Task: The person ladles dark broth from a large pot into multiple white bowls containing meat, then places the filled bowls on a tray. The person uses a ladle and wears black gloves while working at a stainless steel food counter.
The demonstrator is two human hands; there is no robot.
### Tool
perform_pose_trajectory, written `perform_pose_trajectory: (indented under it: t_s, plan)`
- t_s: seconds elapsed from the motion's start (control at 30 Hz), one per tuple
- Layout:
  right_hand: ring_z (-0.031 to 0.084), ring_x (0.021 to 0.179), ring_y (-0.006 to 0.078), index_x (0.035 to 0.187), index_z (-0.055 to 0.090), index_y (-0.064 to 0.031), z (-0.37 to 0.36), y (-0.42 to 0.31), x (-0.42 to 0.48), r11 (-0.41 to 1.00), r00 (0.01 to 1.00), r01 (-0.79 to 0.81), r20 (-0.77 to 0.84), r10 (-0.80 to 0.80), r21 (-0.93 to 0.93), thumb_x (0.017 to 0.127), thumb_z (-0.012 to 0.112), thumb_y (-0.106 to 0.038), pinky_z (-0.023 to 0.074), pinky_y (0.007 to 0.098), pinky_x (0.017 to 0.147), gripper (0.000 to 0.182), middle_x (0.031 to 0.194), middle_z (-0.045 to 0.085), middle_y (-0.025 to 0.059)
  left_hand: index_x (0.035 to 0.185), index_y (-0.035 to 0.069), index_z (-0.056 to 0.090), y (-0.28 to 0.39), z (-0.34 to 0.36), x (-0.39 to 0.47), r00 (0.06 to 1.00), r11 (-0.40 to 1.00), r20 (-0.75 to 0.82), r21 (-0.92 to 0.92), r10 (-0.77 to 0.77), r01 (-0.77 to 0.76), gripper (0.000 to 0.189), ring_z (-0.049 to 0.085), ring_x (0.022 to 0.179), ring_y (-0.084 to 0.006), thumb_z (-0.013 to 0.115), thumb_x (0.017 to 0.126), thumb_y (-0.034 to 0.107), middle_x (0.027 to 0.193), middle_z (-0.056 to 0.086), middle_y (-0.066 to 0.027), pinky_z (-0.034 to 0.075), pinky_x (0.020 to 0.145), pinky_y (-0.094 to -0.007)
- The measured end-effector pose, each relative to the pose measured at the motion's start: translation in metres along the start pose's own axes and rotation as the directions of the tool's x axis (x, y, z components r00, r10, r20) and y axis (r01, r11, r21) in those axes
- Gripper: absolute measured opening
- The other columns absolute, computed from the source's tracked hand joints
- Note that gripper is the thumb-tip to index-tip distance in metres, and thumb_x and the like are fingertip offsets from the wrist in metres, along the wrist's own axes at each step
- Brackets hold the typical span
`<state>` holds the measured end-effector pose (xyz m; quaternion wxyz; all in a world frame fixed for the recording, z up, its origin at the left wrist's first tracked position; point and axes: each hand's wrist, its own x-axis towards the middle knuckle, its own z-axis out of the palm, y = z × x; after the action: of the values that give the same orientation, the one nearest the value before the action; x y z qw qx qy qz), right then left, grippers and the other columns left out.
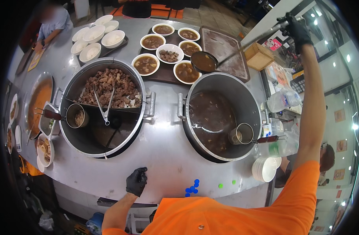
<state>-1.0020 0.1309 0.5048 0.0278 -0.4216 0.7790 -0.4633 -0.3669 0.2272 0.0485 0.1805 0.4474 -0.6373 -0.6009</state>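
Observation:
Black-gloved, my right hand [294, 30] is raised at the upper right, closed on the handle of a long metal ladle [205, 62]. The ladle's bowl holds brown broth and hangs over the right pot's far rim, close beside bowls of soup [187, 72]. Among these, one white bowl holds meat pieces [168, 55] with little broth visible. Brown broth with bits of food lies in the right pot [223, 117], where a strainer [241, 134] hangs. My left hand [136, 181], also gloved, is loosely curled near the table's front edge, holding nothing visible. Tongs [106, 113] rest in the left pot [141, 85] against chopped meat [111, 86].
White bowls of rice [113, 39] stand at the back left, near a person [54, 25]. An empty brown tray [223, 48] and a cardboard box [258, 55] lie behind the right pot. Stacked bowls [264, 169] and blue caps [192, 189] are near the front edge.

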Motion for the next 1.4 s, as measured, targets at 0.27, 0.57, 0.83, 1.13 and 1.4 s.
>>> perform_pose_trajectory:
  t_s: [0.27, 0.57, 0.83, 1.13, 1.4]
  plan:
    - [0.063, 0.068, 0.0329, 0.078, 0.059, 0.0008, 0.079, 0.007, 0.098, 0.792, 0.898, 0.312, -0.108, -0.426, -0.526, 0.088, 0.051, -0.023, 0.0494, 0.0387, 0.057, 0.028, 0.075, 0.062, 0.0211, 0.107, 0.006, 0.06, 0.006, -0.002, 0.007, 0.998, 0.995, 0.007, 0.068, 0.067, -0.067, 0.036, 0.057, 0.059, -0.0103, 0.057, 0.072, -0.002, 0.07, 0.061, -0.0019, 0.049, 0.057, -0.0252]
    - [0.061, 0.074, 0.0398, 0.08, 0.058, 0.0009, 0.196, -0.01, 0.092, 0.597, 0.759, 0.436, -0.082, -0.646, -0.673, 0.087, 0.05, -0.026, 0.0486, 0.0466, 0.068, 0.028, 0.073, 0.061, 0.0239, 0.105, 0.009, 0.062, 0.008, -0.001, -0.003, 0.994, 0.979, -0.078, 0.193, 0.082, -0.066, 0.032, 0.06, 0.059, -0.0159, 0.058, 0.074, 0.002, 0.069, 0.063, -0.0041, 0.05, 0.057, -0.0283]
    - [0.062, 0.07, 0.0388, 0.078, 0.058, 0.0028, 0.218, -0.053, 0.051, 0.72, 0.824, 0.48, -0.023, -0.566, -0.5, 0.086, 0.051, -0.023, 0.0496, 0.0465, 0.065, 0.028, 0.071, 0.061, 0.0244, 0.105, 0.008, 0.062, 0.006, 0.0, 0.0, 0.991, 0.98, -0.079, 0.177, 0.104, -0.089, 0.033, 0.06, 0.058, -0.0147, 0.058, 0.073, 0.001, 0.069, 0.063, -0.0032, 0.05, 0.057, -0.0279]
    - [0.062, 0.06, 0.0371, 0.077, 0.06, 0.0011, 0.242, -0.077, 0.036, 0.57, 0.732, 0.548, 0.021, -0.681, -0.612, 0.088, 0.048, -0.026, 0.0492, 0.0458, 0.056, 0.032, 0.063, 0.06, 0.0232, 0.106, 0.009, 0.062, 0.014, -0.001, 0.0, 0.989, 0.971, -0.096, 0.223, 0.114, -0.09, 0.034, 0.061, 0.059, -0.014, 0.059, 0.073, 0.001, 0.069, 0.063, -0.0033, 0.05, 0.057, -0.0272]
    - [0.062, 0.057, 0.0354, 0.078, 0.06, 0.0004, 0.247, -0.087, 0.03, 0.591, 0.733, 0.606, 0.086, -0.675, -0.532, 0.091, 0.045, -0.027, 0.0478, 0.0453, 0.054, 0.034, 0.06, 0.059, 0.0211, 0.105, 0.011, 0.062, -0.006, 0.001, -0.002, 0.994, 0.987, -0.093, 0.154, 0.066, -0.051, 0.033, 0.062, 0.06, -0.0165, 0.059, 0.073, 0.003, 0.072, 0.064, -0.0039, 0.05, 0.058, -0.0283]
